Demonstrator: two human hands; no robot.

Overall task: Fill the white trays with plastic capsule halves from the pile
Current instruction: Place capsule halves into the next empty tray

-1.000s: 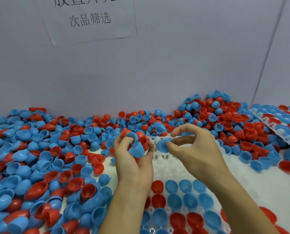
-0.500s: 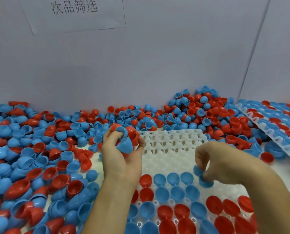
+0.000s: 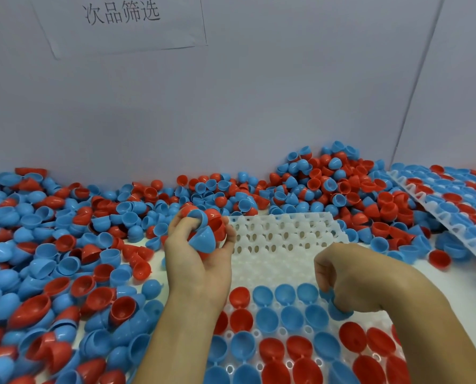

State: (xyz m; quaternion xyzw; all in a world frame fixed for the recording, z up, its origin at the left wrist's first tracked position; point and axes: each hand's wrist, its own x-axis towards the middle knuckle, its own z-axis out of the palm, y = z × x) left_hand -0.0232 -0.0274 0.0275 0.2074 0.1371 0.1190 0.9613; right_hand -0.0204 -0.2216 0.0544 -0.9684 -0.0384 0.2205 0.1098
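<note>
Hundreds of red and blue capsule halves form the pile (image 3: 73, 245) that spreads along the grey wall (image 3: 259, 106) and down the left side. Beside it lies the white tray (image 3: 281, 234), its far rows bare and its near rows seated with red and blue halves; a second tray (image 3: 453, 200), already filled, leans at the right edge. The left hand (image 3: 200, 253) is raised over the tray's left rim, fingers curled round a clutch of halves, a blue half (image 3: 205, 239) foremost against the thumb. The right hand (image 3: 350, 278) reaches down to the tray, fingertips closed on a single blue capsule half (image 3: 339, 311) that sits under them at a tray pocket.
</note>
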